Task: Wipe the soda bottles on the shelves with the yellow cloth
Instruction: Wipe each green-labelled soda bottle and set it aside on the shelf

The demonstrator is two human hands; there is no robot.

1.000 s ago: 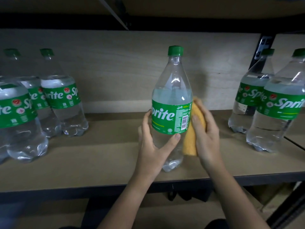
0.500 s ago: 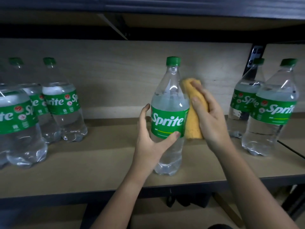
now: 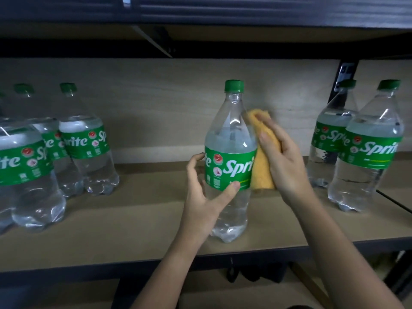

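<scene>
A clear Sprite bottle (image 3: 230, 139) with a green cap and green label stands upright near the front of the wooden shelf (image 3: 138, 210). My left hand (image 3: 204, 197) grips its lower body, thumb on the label's bottom edge and fingers curled round the far side. My right hand (image 3: 282, 157) holds a folded yellow cloth (image 3: 263, 166) and presses it against the bottle's right side, from the shoulder down to the label.
Three more Sprite bottles (image 3: 87, 143) stand in a group at the left of the shelf, and two (image 3: 367, 152) stand at the right. A dark shelf (image 3: 223, 14) hangs overhead. A black upright post (image 3: 344, 76) is at the back right.
My right hand slid the cloth up the bottle's right side from the label to the shoulder. The bottle turned, so the label now shows its logo more to the right.
</scene>
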